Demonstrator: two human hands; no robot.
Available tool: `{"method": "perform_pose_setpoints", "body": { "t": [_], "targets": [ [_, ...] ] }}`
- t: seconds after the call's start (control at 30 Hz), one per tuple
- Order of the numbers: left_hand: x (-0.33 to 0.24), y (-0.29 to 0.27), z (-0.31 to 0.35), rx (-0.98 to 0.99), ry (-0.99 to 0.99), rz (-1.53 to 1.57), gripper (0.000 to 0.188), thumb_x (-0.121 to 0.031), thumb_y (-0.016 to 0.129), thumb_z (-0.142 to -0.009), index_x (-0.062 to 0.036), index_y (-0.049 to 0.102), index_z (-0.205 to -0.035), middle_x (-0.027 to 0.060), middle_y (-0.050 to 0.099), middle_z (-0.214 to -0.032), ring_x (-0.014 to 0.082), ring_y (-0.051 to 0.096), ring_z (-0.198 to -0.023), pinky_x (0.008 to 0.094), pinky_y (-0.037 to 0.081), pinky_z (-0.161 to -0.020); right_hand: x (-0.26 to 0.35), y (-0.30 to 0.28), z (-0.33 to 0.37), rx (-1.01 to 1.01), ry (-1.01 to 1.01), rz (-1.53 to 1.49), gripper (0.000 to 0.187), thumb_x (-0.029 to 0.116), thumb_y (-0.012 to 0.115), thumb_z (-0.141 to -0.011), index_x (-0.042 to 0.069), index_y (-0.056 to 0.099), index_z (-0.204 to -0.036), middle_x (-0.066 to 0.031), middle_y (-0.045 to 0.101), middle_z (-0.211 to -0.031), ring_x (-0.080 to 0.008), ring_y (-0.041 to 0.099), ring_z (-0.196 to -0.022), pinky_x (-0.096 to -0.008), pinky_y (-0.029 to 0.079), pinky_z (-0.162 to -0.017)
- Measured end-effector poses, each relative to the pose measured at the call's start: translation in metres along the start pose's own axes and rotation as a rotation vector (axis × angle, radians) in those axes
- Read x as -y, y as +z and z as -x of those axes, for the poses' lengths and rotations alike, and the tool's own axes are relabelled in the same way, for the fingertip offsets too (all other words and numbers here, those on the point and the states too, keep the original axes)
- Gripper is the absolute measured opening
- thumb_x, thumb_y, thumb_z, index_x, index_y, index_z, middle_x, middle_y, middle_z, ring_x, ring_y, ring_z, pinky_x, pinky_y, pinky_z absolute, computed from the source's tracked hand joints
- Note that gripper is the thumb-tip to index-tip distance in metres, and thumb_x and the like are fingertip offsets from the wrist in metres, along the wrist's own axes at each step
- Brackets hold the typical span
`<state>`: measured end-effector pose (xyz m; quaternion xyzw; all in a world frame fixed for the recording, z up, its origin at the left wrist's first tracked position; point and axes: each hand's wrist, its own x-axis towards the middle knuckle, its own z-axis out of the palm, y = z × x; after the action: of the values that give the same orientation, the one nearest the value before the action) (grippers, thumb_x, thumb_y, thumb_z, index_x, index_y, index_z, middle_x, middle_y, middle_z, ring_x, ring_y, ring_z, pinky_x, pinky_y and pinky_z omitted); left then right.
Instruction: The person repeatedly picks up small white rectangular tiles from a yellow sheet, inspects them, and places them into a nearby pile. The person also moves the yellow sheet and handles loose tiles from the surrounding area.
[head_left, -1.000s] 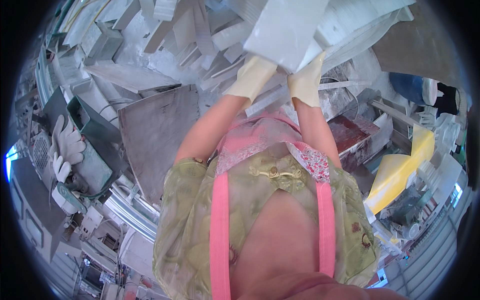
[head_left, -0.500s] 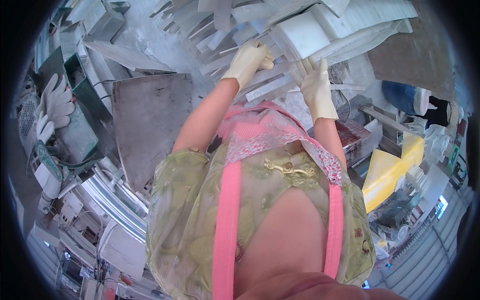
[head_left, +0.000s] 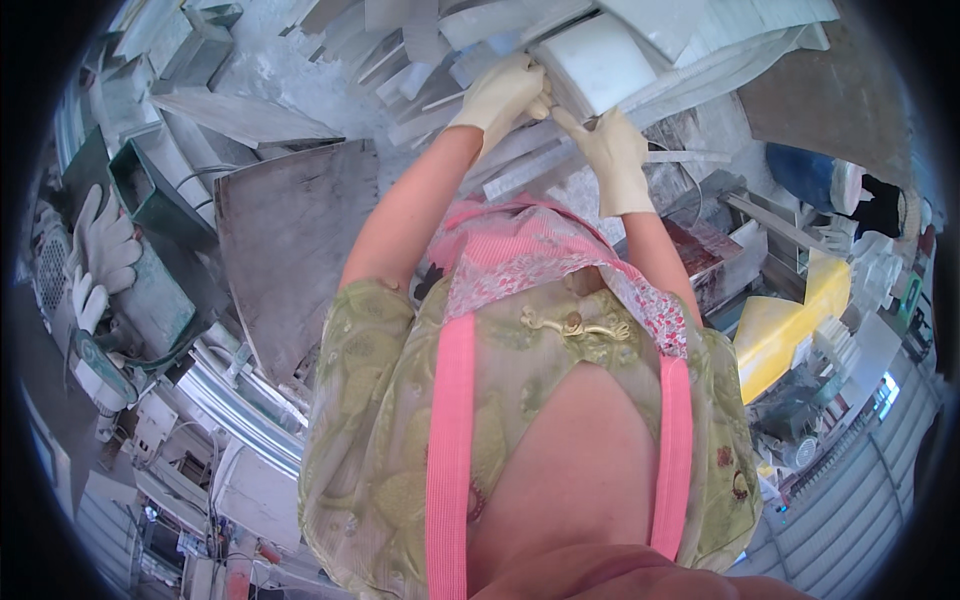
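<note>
Cream rubber gloves cover both hands. My left hand (head_left: 507, 95) is closed, its fingers curled beside the left edge of a smooth white slab (head_left: 597, 65). What those fingers hold, if anything, is hidden. My right hand (head_left: 612, 155) is at the slab's near edge, one finger stretched left toward my left hand and apart from the others. Whether it touches the slab cannot be made out. Long grey-white strips (head_left: 535, 170) lie beneath and between the hands.
More pale strips and slabs are heaped at the far side. A grey board (head_left: 295, 250) leans left of my left forearm. Farther left are a green metal box section (head_left: 150, 180) and white gloves (head_left: 103, 245). A yellow sheet-like piece (head_left: 795, 325) stands at right.
My right hand has moved left and turned, from spread fingers to one finger pointing at my left hand. My left hand has shifted slightly up and right, nearer the slab.
</note>
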<state>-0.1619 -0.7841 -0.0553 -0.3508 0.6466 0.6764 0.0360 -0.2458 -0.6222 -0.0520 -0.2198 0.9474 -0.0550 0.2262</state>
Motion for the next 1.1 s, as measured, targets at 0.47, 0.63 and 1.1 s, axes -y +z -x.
{"method": "perform_pose_setpoints", "body": {
  "t": [0.47, 0.63, 1.1],
  "targets": [
    [0.001, 0.002, -0.005, 0.022, 0.082, -0.182, 0.037, -0.023, 0.041, -0.1, 0.0049, 0.065, -0.097, 0.0167, 0.073, -0.082, 0.0253, 0.072, -0.068, 0.0377, 0.057, -0.068, 0.006, 0.024, 0.0, -0.06, 0.015, -0.659, 0.041, 0.028, 0.077, -0.088, -0.001, 0.072, -0.117, -0.0168, 0.078, -0.088, -0.024, 0.076, -0.074, -0.0357, 0.056, -0.071],
    [0.006, -0.005, 0.015, 0.079, 0.059, 0.118, 0.033, -0.02, 0.043, -0.101, 0.0063, 0.062, -0.1, 0.0153, 0.073, -0.089, 0.0201, 0.072, -0.073, 0.0323, 0.057, -0.07, -0.003, 0.023, -0.002, -0.101, -0.089, -0.661, 0.041, 0.032, 0.077, -0.089, -0.002, 0.074, -0.113, -0.0159, 0.077, -0.088, -0.0235, 0.076, -0.071, -0.0331, 0.056, -0.069],
    [0.005, 0.021, 0.041, -0.07, 0.059, 0.371, 0.032, -0.023, 0.056, -0.104, 0.0071, 0.061, -0.114, 0.0157, 0.071, -0.103, 0.0169, 0.07, -0.084, 0.0281, 0.058, -0.075, -0.048, -0.001, -0.009, 0.176, -0.229, -0.696, 0.055, 0.031, 0.075, -0.091, -0.01, 0.063, -0.126, -0.0231, 0.07, -0.117, -0.0267, 0.069, -0.11, -0.0343, 0.056, -0.084]
  ]
}}
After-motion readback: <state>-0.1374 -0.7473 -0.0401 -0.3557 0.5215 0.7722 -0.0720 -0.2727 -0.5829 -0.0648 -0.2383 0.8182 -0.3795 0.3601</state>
